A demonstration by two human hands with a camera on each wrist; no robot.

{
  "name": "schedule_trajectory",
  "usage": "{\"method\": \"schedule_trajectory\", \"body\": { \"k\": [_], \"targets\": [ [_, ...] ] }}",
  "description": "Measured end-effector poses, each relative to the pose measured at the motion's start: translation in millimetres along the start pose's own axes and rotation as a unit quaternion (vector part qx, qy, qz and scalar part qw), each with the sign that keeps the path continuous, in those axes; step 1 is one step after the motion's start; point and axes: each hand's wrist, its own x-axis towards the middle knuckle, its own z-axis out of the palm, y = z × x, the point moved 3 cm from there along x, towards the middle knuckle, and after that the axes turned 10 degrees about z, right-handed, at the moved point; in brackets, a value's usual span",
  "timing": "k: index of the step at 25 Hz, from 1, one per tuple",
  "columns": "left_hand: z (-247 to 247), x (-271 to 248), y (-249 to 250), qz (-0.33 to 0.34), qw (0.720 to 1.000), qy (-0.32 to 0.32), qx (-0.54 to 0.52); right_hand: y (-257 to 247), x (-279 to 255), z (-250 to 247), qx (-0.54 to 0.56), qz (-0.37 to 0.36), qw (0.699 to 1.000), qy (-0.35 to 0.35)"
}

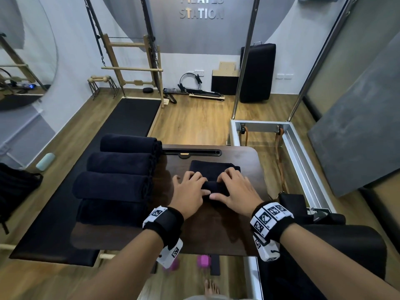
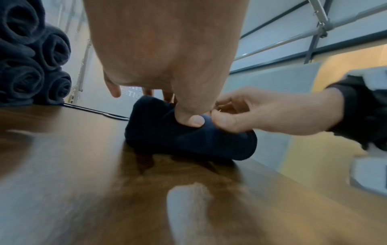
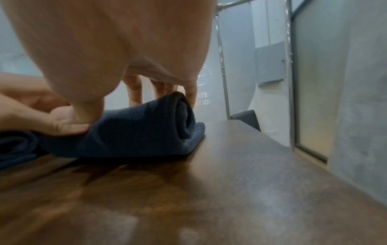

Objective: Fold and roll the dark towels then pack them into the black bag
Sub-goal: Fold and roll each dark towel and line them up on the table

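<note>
A dark navy towel point(image 1: 214, 169) lies on the dark wooden tabletop point(image 1: 216, 230), its near end wound into a roll point(image 2: 188, 137) and its flat part stretching away from me. My left hand point(image 1: 190, 189) grips the roll's left half, thumb point(image 2: 193, 120) pressed on the near side and fingers curled over the top. My right hand point(image 1: 234, 189) grips the right half the same way; the spiral end of the roll point(image 3: 184, 119) shows beside its fingers. Several finished towel rolls point(image 1: 116, 178) lie side by side at the table's left. A black bag point(image 1: 15, 187) sits at the far left.
The table stands over a black padded bench point(image 1: 129, 118) on a wooden floor. A metal reformer frame point(image 1: 303, 152) with poles rises on the right. Pink objects point(image 1: 203, 262) and a bare foot point(image 1: 211, 286) show under the table's near edge. Exercise gear lines the far wall.
</note>
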Motion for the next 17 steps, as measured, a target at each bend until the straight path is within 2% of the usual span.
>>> {"method": "schedule_trajectory", "body": {
  "k": [2, 5, 8, 10, 11, 14, 17],
  "targets": [
    [-1.2, 10.5, -6.1, -0.012, 1.000, -0.013, -0.014, 0.5, 1.6, -0.4, -0.065, -0.024, 0.998, 0.005],
    [0.1, 20.6, -11.0, -0.047, 0.996, -0.011, -0.073, 1.6, 14.1, -2.0, -0.043, -0.036, 0.998, -0.018],
    [3.1, 18.9, -12.7, -0.087, 0.986, 0.074, -0.124, 7.1, 27.6, 1.0, 0.053, 0.015, 0.994, -0.093],
    [4.9, 12.8, -15.1, -0.131, 0.962, 0.140, -0.192, 12.2, 34.9, 3.6, 0.110, 0.055, 0.982, -0.144],
    [7.3, 10.1, -16.1, -0.152, 0.952, 0.150, -0.220, 13.9, 37.9, 5.3, 0.124, 0.061, 0.979, -0.150],
    [13.5, 9.1, -16.5, -0.189, 0.944, 0.128, -0.239, 16.7, 43.8, 10.8, 0.157, 0.064, 0.979, -0.117],
    [9.9, 21.0, -20.8, -0.215, 0.936, 0.123, -0.248, 20.8, 51.1, 8.7, 0.171, 0.057, 0.983, -0.016]
  ]
}}
